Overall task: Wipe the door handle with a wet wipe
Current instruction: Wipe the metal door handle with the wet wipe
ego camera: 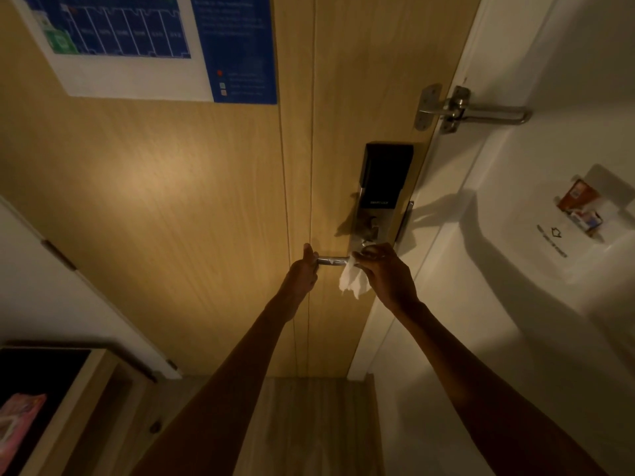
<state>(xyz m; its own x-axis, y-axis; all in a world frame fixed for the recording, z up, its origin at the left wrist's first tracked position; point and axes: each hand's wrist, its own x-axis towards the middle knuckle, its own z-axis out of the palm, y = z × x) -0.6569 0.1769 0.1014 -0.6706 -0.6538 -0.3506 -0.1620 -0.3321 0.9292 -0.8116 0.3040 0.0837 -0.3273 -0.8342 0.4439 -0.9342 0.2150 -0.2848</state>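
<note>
Your right hand [381, 269] fingers clench the wipe [352, 281] against the handle [332, 260] near its pivot, loose tail hanging below. Your left hand [304, 266] grips the handle's free end, steadying it. Wrap the wipe fully round the bar and draw it outward toward the left hand (lift those fingers as you arrive), then do the underside. The lock [383, 187] sits just above on the door [206, 187].
</note>
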